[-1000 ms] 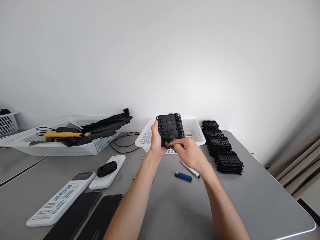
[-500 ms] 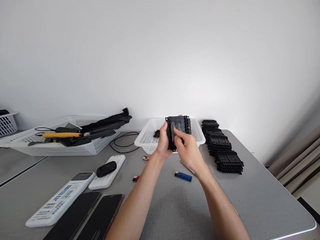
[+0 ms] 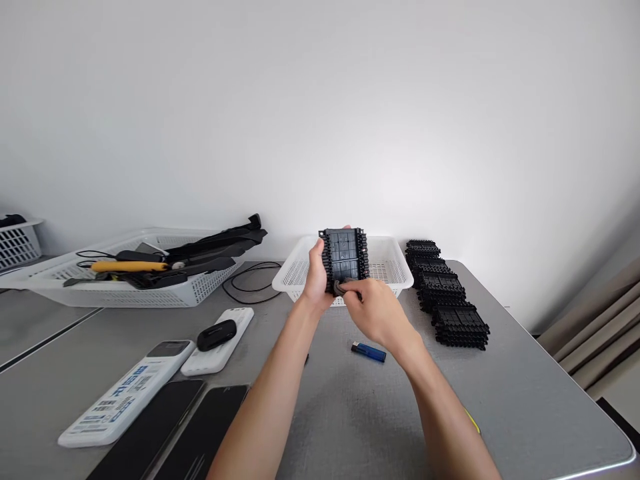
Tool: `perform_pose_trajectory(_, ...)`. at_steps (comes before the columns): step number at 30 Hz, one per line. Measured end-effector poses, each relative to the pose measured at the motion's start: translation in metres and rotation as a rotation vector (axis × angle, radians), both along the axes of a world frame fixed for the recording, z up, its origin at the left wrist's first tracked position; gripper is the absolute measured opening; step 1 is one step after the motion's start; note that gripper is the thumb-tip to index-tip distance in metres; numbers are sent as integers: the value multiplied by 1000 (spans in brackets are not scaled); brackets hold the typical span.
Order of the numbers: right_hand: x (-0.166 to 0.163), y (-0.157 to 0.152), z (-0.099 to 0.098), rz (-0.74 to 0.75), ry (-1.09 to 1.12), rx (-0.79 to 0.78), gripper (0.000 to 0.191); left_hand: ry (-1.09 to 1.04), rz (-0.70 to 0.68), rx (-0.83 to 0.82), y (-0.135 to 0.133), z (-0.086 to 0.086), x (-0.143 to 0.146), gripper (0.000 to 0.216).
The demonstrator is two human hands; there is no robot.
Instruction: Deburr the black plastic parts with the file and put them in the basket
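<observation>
Two hands on this one: left hand (image 3: 316, 283) grips the part (image 3: 344, 260) upright by its 9 o'clock edge, just in front of the basket (image 3: 387, 257). Right hand (image 3: 377, 310) pinches a rag (image 3: 340, 288) against its 6 o'clock edge. Stack (image 3: 445, 297) at 3 o'clock, lighter (image 3: 369, 352) at 5.

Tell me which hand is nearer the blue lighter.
Right. The right hand, pinching a grey cloth at the lower edge of the black part, is just beyond the lighter; the left hand grips its left side, farther away.

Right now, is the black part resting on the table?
No, the left hand holds the black part above the table; the right hand pinches a grey cloth at its edge.
</observation>
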State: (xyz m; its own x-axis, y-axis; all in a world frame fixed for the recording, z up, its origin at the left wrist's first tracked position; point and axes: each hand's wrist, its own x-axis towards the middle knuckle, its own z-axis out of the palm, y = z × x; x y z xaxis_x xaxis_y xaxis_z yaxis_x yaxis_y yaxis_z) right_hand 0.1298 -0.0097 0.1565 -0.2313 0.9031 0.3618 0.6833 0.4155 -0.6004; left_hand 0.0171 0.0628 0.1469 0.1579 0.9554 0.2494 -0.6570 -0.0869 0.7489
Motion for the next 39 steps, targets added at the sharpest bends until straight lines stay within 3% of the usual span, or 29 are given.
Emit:
perform_pose_trajectory(5, 15, 6, 2, -185, 296, 102, 39, 6, -135, -64, 2, -6, 5, 61)
perform_pose_trajectory(9, 13, 4, 2, -177, 392, 279, 49, 13, -215, -128, 2, -11, 8, 59)
perform_pose_trajectory(12, 6, 4, 0, -161, 224, 328, 52, -1, -219, -85, -2, -13, 14, 51)
perform_pose_trajectory(19, -5, 2, 1, -241, -281, 239, 57, -41, -203, -22, -7, -9, 22, 50)
perform_pose_trajectory(26, -13, -13, 2, -15, -451, 160, 50, -153, -82, -101, 2, -1, 3, 46)
perform_pose_trajectory(31, 5, -11, 7, 71, -233, 130, 39, -210, -65, -100, 11, -4, -3, 42)
perform_pose_trajectory(35, 17, -1, 7, -20, 161, 242, 47, -183, -17, -93, 13, -9, 0, 40)
perform_pose_trajectory(39, 8, 9, -2, 35, 299, 312, 50, -102, -65, -99, 8, -14, 8, 48)
